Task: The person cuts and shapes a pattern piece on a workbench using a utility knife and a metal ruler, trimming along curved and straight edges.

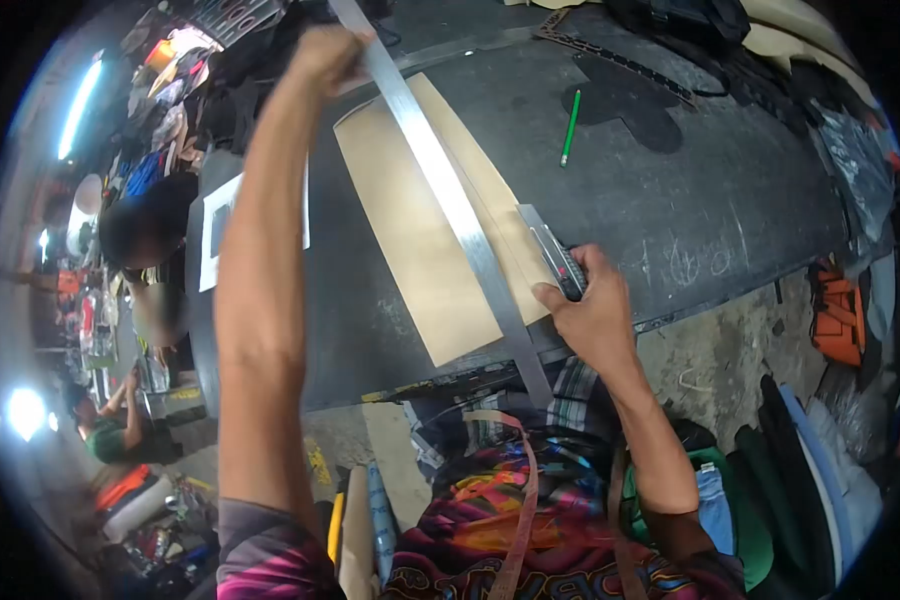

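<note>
A long metal ruler point(438, 178) lies slantwise across a sheet of tan card point(400, 220), its near end sticking out past the table edge. My left hand point(330, 60) is closed at the ruler's far part, with the fingers partly hidden and slightly blurred. In my right hand point(595, 305) is a utility knife point(555, 262), its blade end pointing away from me over the card's right edge. A thin line runs along the card to the right of the ruler.
On the dark table point(710, 210) lie a green pencil point(571, 128), a black cut piece point(620, 105) and a dark marked ruler point(615, 62). White paper point(220, 225) sits left, behind my forearm. Another person point(120, 425) is at the far left. An orange bag point(838, 315) is at right.
</note>
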A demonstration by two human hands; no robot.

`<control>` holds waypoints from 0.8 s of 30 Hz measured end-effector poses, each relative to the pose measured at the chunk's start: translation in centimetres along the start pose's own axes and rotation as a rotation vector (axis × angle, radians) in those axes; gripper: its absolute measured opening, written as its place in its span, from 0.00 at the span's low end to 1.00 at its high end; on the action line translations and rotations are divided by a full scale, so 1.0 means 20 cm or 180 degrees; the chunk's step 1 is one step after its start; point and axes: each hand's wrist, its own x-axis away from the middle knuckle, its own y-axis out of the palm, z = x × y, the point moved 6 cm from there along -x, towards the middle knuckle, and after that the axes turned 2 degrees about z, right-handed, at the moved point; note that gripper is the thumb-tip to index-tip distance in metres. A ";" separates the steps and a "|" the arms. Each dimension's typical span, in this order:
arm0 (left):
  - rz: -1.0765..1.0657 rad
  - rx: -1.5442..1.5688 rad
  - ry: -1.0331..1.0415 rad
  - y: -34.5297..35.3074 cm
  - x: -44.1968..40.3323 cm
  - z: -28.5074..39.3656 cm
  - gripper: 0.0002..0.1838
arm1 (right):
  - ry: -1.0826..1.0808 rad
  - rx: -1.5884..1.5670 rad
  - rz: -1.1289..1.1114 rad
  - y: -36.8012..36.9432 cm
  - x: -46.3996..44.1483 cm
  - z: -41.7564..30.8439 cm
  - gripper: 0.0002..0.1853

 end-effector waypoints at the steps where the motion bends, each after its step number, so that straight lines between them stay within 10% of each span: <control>1: 0.0131 0.0301 -0.0317 0.08 0.12 -0.05 0.16 | -0.0162 0.0124 0.0018 0.01 -0.02 -0.02 0.23; 4: -0.0146 0.0312 -0.0479 0.19 0.14 -0.37 0.15 | 0.0070 0.0063 -0.0403 -0.02 0.01 -0.07 0.23; 7: 0.0347 -0.2734 0.0268 0.21 0.33 -0.39 0.34 | -0.0242 0.0193 -0.0315 -0.06 0.05 -0.10 0.21; 14: -0.1153 -0.2286 0.0595 0.35 0.91 -0.36 0.73 | -0.0104 -0.0127 -0.0543 -0.10 0.08 -0.12 0.18; 18: -0.1046 -0.2963 0.0742 0.40 0.94 -0.42 0.79 | -0.1354 0.0369 -0.0121 -0.09 0.04 -0.22 0.25; 24: -0.1156 -0.3085 0.0582 0.44 0.93 -0.41 0.83 | -0.1217 0.0184 -0.0233 -0.07 0.01 -0.32 0.28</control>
